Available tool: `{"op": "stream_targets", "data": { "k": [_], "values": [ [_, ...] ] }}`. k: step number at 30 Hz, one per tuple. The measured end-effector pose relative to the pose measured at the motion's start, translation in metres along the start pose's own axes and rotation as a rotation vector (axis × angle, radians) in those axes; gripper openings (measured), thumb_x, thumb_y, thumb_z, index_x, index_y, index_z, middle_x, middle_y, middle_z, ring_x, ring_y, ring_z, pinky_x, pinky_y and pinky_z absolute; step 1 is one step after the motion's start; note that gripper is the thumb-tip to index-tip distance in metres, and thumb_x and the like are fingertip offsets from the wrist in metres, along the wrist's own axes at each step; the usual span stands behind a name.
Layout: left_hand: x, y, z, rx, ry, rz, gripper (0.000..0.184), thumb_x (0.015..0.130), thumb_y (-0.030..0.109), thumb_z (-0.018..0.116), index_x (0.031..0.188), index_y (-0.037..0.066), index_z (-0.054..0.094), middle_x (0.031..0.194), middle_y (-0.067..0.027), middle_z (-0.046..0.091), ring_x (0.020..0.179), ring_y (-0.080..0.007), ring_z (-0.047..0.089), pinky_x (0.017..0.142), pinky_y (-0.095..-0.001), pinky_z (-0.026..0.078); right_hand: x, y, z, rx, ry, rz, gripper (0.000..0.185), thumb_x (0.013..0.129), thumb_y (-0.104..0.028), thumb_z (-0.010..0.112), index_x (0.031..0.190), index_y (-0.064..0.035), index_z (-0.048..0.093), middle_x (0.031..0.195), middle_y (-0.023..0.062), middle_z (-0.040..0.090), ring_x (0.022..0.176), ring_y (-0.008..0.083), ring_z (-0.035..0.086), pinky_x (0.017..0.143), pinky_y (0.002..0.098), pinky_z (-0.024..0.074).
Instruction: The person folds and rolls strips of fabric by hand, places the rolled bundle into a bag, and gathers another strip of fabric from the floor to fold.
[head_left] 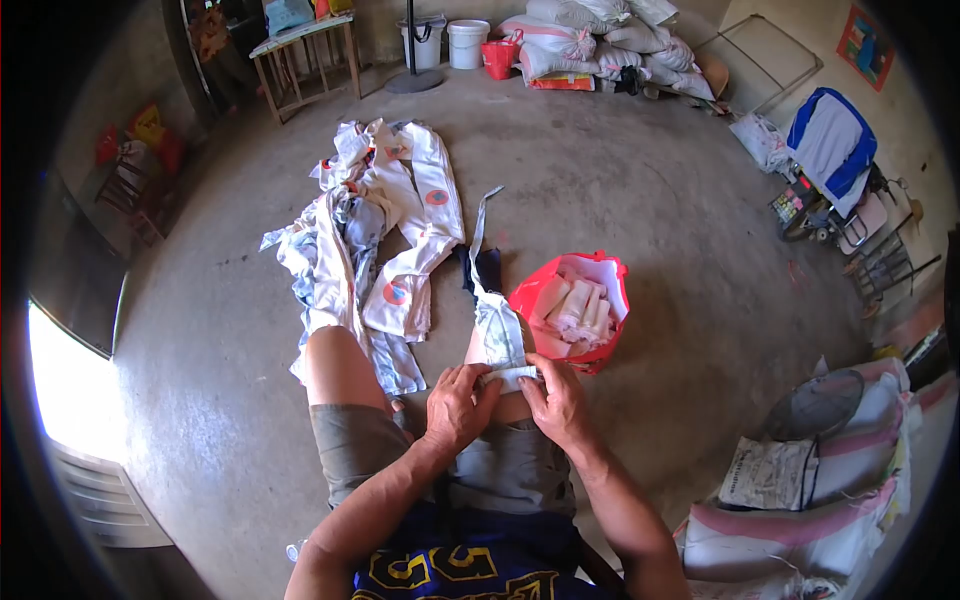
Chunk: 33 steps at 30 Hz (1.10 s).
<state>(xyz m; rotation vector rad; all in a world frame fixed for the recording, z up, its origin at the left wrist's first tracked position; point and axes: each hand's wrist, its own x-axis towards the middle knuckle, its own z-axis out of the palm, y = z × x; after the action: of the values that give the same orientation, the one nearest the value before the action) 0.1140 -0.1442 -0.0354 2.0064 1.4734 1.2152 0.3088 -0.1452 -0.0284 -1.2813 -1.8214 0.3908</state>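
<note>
My left hand [460, 405] and my right hand [557, 398] pinch the two ends of a small white fabric roll [512, 379] over my right thigh. From the roll a pale fabric strip [497, 327] runs forward over my knee, its thin tail trailing onto the floor. To the right of that knee stands a red bag [613, 345], its top open, with several pale rolls [580, 305] inside. Beyond my left knee lies a heap of white cloth strips [420, 265] with orange and blue round prints.
Stuffed sacks [610, 45], white buckets [468, 45] and a small table [302, 45] line the far wall. A vehicle under a blue-and-white cover [835, 145] stands on the right. More sacks [780, 530] lie close by at lower right. A plastic chair [105, 500] is at lower left.
</note>
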Motion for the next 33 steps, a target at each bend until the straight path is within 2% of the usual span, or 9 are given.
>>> {"op": "stream_targets", "data": {
  "k": [4,7,10,13,16,17,20,26,33],
  "values": [
    [-0.002,-0.003,0.007,-0.009,0.023,-0.077,0.026,0.087,0.015,0.081,0.108,0.004,0.069,0.094,-0.0127,0.069,0.084,-0.032,0.066,0.076,-0.0452,0.054,0.002,0.0,0.009,0.081,0.027,0.116,0.041,0.092,-0.008,0.078,0.127,-0.0011,0.06,0.109,0.0187,0.066,0.096,0.0356,0.067,0.083,0.0446,0.0551],
    [0.001,-0.007,0.002,0.197,0.092,0.194,0.028,0.085,0.017,0.081,0.11,0.009,0.069,0.113,-0.0097,0.069,0.1,-0.0283,0.066,0.083,-0.0439,0.053,-0.001,0.002,0.012,0.1,0.028,0.161,0.042,0.09,-0.006,0.079,0.127,-0.0018,0.059,0.109,0.0178,0.065,0.096,0.0335,0.067,0.082,0.0425,0.0553],
    [-0.001,-0.007,-0.005,0.299,0.015,0.466,0.031,0.084,0.018,0.08,0.112,0.011,0.07,0.122,-0.0066,0.068,0.11,-0.0267,0.064,0.09,-0.0438,0.052,-0.004,0.006,0.014,0.086,0.073,0.113,0.038,0.09,-0.005,0.079,0.123,-0.0027,0.061,0.113,0.0166,0.064,0.098,0.0321,0.067,0.08,0.0414,0.0554],
    [-0.003,-0.005,-0.005,0.25,-0.025,0.422,0.033,0.083,0.019,0.079,0.113,0.011,0.07,0.123,-0.0042,0.069,0.112,-0.0262,0.065,0.093,-0.0435,0.051,-0.003,0.006,0.009,0.059,0.078,0.031,0.034,0.09,-0.003,0.078,0.121,-0.0039,0.064,0.121,0.0159,0.062,0.102,0.0323,0.067,0.084,0.0411,0.056],
    [-0.002,-0.004,-0.006,0.254,-0.027,0.391,0.033,0.082,0.02,0.079,0.112,0.011,0.07,0.121,-0.0031,0.07,0.111,-0.0269,0.065,0.093,-0.043,0.051,-0.002,-0.005,-0.004,-0.121,0.043,-0.155,0.031,0.09,-0.002,0.076,0.119,-0.0046,0.068,0.13,0.0156,0.06,0.109,0.0331,0.066,0.09,0.0419,0.056],
    [-0.001,-0.005,-0.006,0.256,-0.028,0.386,0.033,0.082,0.02,0.079,0.112,0.011,0.07,0.12,-0.003,0.07,0.111,-0.027,0.065,0.093,-0.0429,0.051,-0.005,-0.005,-0.007,-0.093,-0.008,-0.141,0.033,0.091,-0.002,0.074,0.123,-0.0047,0.069,0.136,0.0161,0.059,0.114,0.0341,0.066,0.096,0.0439,0.0548],
    [0.0,-0.01,-0.004,0.229,-0.031,0.394,0.031,0.082,0.019,0.079,0.11,0.012,0.07,0.119,-0.0033,0.071,0.11,-0.0277,0.066,0.092,-0.0431,0.051,-0.01,-0.001,-0.014,-0.19,-0.058,-0.226,0.035,0.092,-0.005,0.074,0.126,-0.0049,0.07,0.139,0.0156,0.059,0.117,0.0332,0.065,0.099,0.0451,0.0534],
    [0.011,-0.01,0.0,0.098,-0.005,0.408,0.029,0.078,0.006,0.081,0.105,0.007,0.07,0.109,-0.0107,0.073,0.098,-0.0333,0.069,0.084,-0.0443,0.055,-0.001,0.001,-0.014,-0.206,-0.053,-0.241,0.03,0.091,-0.002,0.071,0.121,-0.002,0.068,0.133,0.014,0.062,0.116,0.0339,0.065,0.099,0.0443,0.0533],
    [0.009,-0.007,-0.009,0.05,-0.096,0.339,0.032,0.08,0.005,0.08,0.11,0.006,0.069,0.103,-0.0121,0.073,0.095,-0.0352,0.069,0.083,-0.0457,0.056,0.002,0.0,-0.015,-0.14,-0.059,-0.254,0.026,0.089,-0.001,0.072,0.114,0.0,0.067,0.124,0.0125,0.064,0.112,0.0338,0.064,0.099,0.0447,0.0524]
  ]
}}
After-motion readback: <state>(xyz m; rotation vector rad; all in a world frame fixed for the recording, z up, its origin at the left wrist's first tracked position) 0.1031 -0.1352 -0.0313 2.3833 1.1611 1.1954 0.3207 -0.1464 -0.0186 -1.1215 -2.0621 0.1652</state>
